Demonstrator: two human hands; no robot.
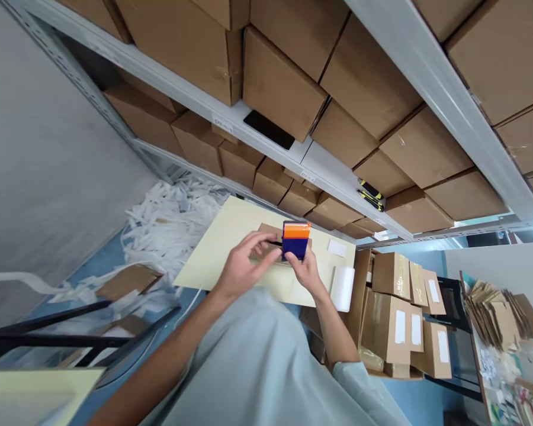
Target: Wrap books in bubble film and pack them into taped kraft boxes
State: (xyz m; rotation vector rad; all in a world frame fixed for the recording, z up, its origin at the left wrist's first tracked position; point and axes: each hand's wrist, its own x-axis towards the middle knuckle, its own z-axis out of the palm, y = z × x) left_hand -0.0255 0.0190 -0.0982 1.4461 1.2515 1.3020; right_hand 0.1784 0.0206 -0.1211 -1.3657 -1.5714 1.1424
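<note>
A small dark blue and orange box (295, 241) is held upright by my right hand (306, 269), its thumb on the front face. My left hand (249, 263) is just left of the box, fingers apart and curved, with nothing plainly in it. Behind both hands, a brown cardboard piece (270, 231) lies on the pale yellow table (222, 248); the hands and the box hide much of it. To the right of my right hand lie a white roll (342, 289) and a small white label (337, 248).
Shelves (293, 151) full of cardboard boxes rise behind the table. On one shelf lie a black flat object (269, 129) and yellow-black cutters (371, 195). Sealed, labelled cartons (393, 325) are stacked at right. White paper strips (164, 219) heap on the floor at left.
</note>
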